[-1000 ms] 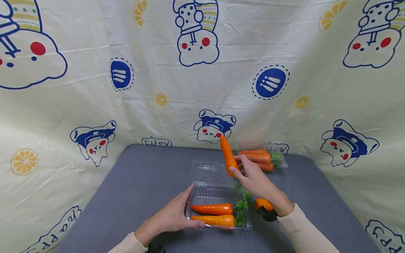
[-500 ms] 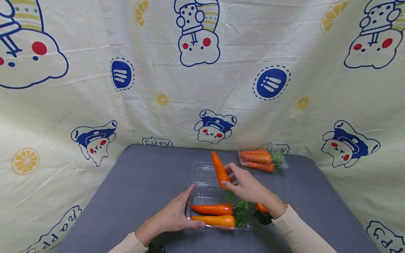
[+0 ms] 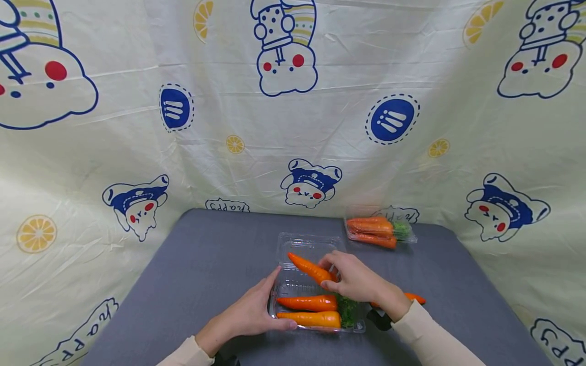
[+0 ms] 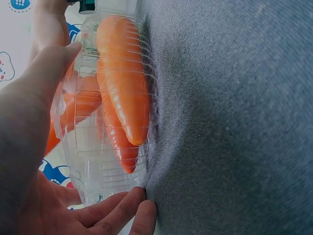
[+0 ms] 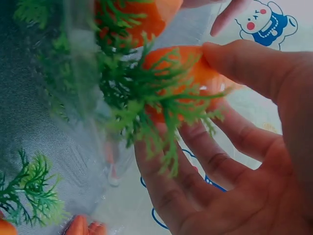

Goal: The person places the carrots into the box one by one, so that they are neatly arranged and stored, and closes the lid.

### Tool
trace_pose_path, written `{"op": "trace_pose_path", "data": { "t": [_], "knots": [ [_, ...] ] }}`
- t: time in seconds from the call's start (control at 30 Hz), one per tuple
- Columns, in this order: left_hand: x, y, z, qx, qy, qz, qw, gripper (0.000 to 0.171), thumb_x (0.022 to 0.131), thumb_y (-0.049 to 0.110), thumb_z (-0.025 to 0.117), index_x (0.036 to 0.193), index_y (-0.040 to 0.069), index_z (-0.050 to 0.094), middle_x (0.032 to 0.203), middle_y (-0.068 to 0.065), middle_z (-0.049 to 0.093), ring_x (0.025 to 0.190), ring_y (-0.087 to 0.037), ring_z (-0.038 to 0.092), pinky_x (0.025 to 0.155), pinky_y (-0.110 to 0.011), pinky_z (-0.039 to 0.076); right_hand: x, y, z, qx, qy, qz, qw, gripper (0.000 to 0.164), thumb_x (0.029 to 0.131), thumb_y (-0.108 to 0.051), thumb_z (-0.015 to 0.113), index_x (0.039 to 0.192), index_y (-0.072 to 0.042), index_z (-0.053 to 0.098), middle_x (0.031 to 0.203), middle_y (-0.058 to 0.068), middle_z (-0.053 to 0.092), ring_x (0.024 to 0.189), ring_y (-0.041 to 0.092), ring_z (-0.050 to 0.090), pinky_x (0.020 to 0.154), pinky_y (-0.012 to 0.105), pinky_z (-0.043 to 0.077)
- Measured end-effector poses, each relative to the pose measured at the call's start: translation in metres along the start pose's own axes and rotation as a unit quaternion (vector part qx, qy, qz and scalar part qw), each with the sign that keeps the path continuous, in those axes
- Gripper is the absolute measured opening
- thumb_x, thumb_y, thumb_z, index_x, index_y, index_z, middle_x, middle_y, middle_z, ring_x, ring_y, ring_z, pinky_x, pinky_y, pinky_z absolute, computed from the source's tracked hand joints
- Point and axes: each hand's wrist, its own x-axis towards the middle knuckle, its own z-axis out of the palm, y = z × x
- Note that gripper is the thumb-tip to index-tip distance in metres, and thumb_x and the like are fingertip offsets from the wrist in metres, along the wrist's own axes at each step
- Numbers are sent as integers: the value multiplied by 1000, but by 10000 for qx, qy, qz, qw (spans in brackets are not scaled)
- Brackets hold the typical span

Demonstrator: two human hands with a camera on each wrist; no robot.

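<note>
My right hand [image 3: 354, 279] pinches an orange carrot [image 3: 305, 266] by its thick end, thumb on the near side. The carrot slants over the back part of an open clear plastic container [image 3: 285, 287], its tip pointing left and away. Green leaves [image 5: 156, 98] spread from its top in the right wrist view. Two more carrots lie side by side in the container: a redder one [image 3: 308, 303] and a lighter one [image 3: 311, 319] in front. My left hand [image 3: 254, 307] grips the container's left end, thumb over the front rim, fingers [image 4: 124, 210] around the end.
The container's hinged lid [image 3: 293, 248] lies folded back on the grey table [image 3: 220, 259]. At the back right stands another clear container with several carrots [image 3: 373, 224]. A loose carrot [image 3: 414, 297] shows partly behind my right wrist. A printed curtain [image 3: 329, 122] hangs behind the table.
My right hand has come down and left with the carrot, which has tipped from nearly upright to slanting over the container. My left hand has stayed in place.
</note>
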Motion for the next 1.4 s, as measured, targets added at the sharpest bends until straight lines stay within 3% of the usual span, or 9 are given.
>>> {"op": "trace_pose_path", "data": {
  "t": [0.2, 0.63, 1.23, 1.4],
  "knots": [
    [0, 0, 0, -6, -31, -46, 10000, 135, 88, 67, 94, 188, 16, 20, 187, -22, 41, 164, -47, 53, 129, -74, 49, -2, -2, 3, -396, -31, 59, 9992, 30, 102, -28, 93, 128, -16, 82, 118, -3, 75, 96, 11, 64, 87, 33, 62],
    [1, 0, 1, -17, -4, -18, 10000, 135, 88, 68, 95, 188, 15, 19, 186, -23, 41, 164, -47, 54, 130, -75, 48, -2, 1, 6, -466, -124, -12, 9988, 30, 101, -26, 95, 129, -24, 83, 115, -8, 79, 102, 10, 70, 92, 40, 67],
    [1, 1, -1, -46, -171, -174, 9997, 136, 88, 70, 93, 188, 17, 18, 188, -20, 39, 165, -48, 52, 128, -77, 48, -8, 4, 7, -517, -109, -83, 9986, 23, 104, -19, 91, 126, -24, 89, 115, -4, 74, 96, 15, 66, 78, 28, 57],
    [1, 2, 0, -45, -163, -189, 9997, 135, 88, 69, 94, 188, 17, 19, 189, -20, 38, 166, -49, 51, 128, -78, 48, -9, 4, 7, -594, -118, -94, 9981, 23, 102, -15, 91, 125, -22, 91, 113, -3, 75, 99, 19, 69, 80, 32, 59]
  ]
}}
